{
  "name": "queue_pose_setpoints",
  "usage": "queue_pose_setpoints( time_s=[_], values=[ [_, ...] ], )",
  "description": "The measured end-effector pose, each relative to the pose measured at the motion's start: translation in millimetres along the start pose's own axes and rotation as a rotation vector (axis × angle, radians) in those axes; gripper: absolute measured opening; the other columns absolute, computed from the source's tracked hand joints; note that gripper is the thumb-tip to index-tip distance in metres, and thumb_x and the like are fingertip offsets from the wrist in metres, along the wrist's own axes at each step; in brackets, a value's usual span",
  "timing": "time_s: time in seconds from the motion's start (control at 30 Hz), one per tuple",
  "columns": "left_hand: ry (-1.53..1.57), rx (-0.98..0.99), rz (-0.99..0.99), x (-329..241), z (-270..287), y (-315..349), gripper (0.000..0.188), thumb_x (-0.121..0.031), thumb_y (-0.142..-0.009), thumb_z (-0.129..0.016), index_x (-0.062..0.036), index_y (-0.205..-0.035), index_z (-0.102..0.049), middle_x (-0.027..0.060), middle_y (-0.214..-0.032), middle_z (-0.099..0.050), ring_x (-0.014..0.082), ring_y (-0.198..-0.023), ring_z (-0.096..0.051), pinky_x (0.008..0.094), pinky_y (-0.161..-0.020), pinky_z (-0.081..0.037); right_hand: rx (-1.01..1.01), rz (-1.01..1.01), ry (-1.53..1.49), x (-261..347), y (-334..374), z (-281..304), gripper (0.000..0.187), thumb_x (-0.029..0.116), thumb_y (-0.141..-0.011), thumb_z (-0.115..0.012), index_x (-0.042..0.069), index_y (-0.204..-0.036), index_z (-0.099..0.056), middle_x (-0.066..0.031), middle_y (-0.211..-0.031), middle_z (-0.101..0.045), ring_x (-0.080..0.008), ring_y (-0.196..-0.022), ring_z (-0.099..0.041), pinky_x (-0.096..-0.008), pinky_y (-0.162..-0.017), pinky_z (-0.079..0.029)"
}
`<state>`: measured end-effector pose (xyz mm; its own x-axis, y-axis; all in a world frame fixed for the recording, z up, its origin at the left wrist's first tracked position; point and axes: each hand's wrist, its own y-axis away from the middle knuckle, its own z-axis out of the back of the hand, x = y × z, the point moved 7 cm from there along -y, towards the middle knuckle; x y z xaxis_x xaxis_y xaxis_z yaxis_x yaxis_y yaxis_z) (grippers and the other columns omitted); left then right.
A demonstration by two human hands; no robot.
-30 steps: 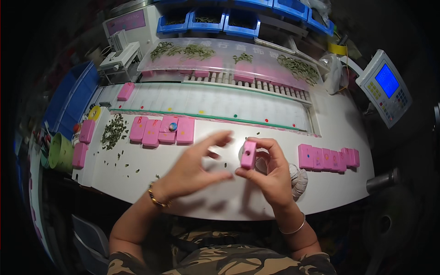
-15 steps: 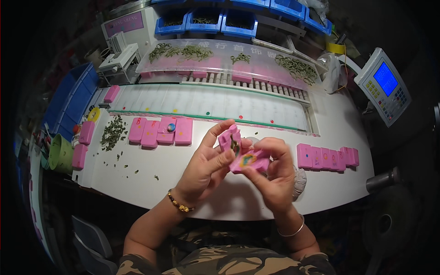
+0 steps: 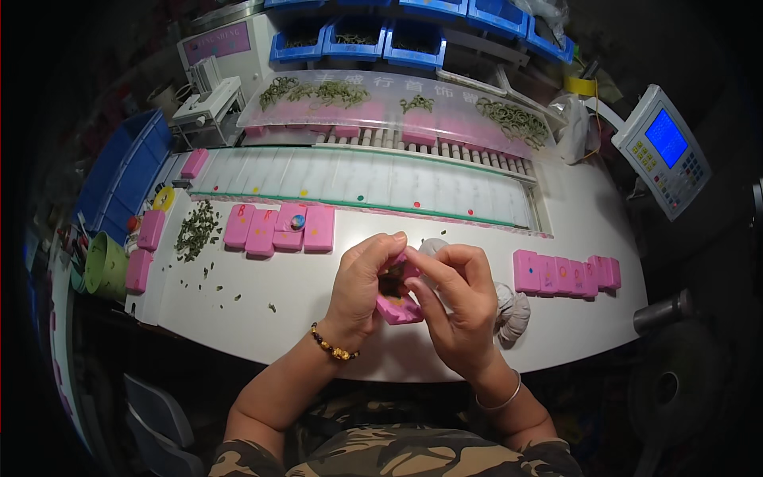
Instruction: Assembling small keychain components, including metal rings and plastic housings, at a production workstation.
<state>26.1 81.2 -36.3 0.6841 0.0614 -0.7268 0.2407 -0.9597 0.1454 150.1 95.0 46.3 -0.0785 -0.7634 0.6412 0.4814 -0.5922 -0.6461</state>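
My left hand (image 3: 355, 288) is closed around a pink rubber mould (image 3: 400, 312), which is bent apart above the front of the table. Its cavity looks dark, and what lies inside cannot be made out clearly. At the mould's opening, my right hand (image 3: 458, 306) has thumb and forefinger brought close together in a pinch. Whatever sits between those fingertips, if anything, is too small and shaded to name. A tied whitish cloth pouch (image 3: 513, 314) lies on the table just right of my right hand, partly covered by it.
Pink mould blocks stand left (image 3: 319, 229) and right (image 3: 548, 274) on the white table (image 3: 270, 342). A pile of small dark-green pieces (image 3: 199, 230) lies at left. Behind are a glass-topped strip (image 3: 358, 179), a clear sheet bearing green rings (image 3: 509, 119), blue bins (image 3: 413, 44) and a keypad display (image 3: 664, 151).
My right hand has let go of the mould's spread flap and moved its fingertips to the opening. The mould has turned and come slightly lower and left, showing more of the cloth pouch.
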Motion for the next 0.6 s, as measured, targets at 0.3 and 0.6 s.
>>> queue_pose_setpoints(
  time_s=[0.3,0.6],
  values=[
    [-0.121,-0.048,-0.089,-5.5,-3.3,2.8,0.029,-0.030,-0.098,-0.051,-0.0087,-0.079,-0.051,0.0006,-0.071,-0.054,0.0074,-0.061,-0.052,0.0227,-0.052,-0.043,0.086,0.056,0.021,-3.1,-8.6,-5.8,0.014,-0.002,-0.077,-0.073,0.002,-0.088,-0.065,-0.0097,-0.089,-0.054,-0.0206,-0.074,-0.056,-0.0303,-0.060,-0.046],
    [0.213,-0.077,0.148,3.6,11.7,6.5,0.037,-0.040,-0.099,-0.053,-0.0041,-0.092,-0.058,0.0071,-0.078,-0.061,0.0131,-0.061,-0.058,0.0255,-0.049,-0.047,-0.119,0.337,0.329,11.6,-4.3,20.3,0.021,0.001,-0.074,-0.076,0.004,-0.091,-0.065,-0.0069,-0.080,-0.054,-0.0198,-0.062,-0.054,-0.0325,-0.051,-0.043]
  ],
)
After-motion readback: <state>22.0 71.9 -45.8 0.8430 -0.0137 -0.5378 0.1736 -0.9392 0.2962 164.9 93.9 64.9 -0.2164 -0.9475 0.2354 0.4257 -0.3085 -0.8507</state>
